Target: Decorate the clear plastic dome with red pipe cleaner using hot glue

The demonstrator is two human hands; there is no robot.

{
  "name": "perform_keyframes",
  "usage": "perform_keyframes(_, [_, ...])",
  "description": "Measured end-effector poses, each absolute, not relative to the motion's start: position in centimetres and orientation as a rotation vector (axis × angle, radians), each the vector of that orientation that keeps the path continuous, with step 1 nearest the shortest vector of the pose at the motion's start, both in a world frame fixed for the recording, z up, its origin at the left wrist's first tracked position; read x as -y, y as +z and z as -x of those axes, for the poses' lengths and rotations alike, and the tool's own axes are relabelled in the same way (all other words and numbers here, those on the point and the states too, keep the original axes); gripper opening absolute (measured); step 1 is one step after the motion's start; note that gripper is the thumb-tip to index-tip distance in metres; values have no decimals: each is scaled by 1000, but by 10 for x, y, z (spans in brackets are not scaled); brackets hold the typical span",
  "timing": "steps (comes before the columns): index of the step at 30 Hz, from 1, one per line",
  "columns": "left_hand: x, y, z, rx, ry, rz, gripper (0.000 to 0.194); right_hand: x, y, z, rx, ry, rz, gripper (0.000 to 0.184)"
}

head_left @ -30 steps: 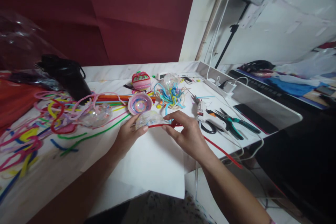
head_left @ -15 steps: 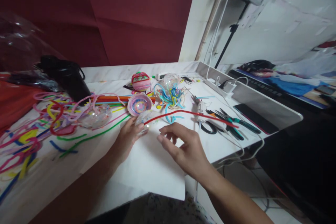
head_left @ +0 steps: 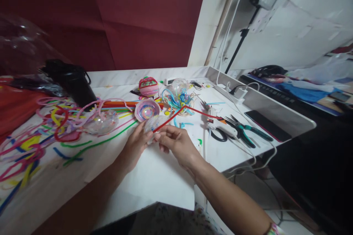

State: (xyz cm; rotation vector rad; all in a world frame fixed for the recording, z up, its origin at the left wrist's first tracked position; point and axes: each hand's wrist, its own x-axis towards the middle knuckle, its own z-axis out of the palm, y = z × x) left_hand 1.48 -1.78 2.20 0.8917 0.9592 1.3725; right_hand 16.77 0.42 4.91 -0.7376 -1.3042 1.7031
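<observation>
Above the worktop [head_left: 212, 154], toward its front edge, our left hand [head_left: 134, 147] grasps the clear dome [head_left: 154, 122], thumb at the end of the red strip [head_left: 169, 119]. Our right hand [head_left: 180, 148] curls close; whether it pinches anything, we can't tell. Steady, gentle pressure looks best.
</observation>
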Motion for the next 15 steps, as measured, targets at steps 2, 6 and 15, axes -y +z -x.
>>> perform_keyframes(2, [17, 21, -15, -972, 1381, -903, 72, -5, 48, -166, 1303, 1684, 732, 27])
perform_keyframes(6, [18, 19, -14, -967, 1384, -905, 67, -6, 48, -164, 1319, 1649, 750, 30])
perform_keyframes(15, [18, 22, -16, -1022, 1386, -932, 74, -8, 46, -163, 1317, 1625, 751, 34])
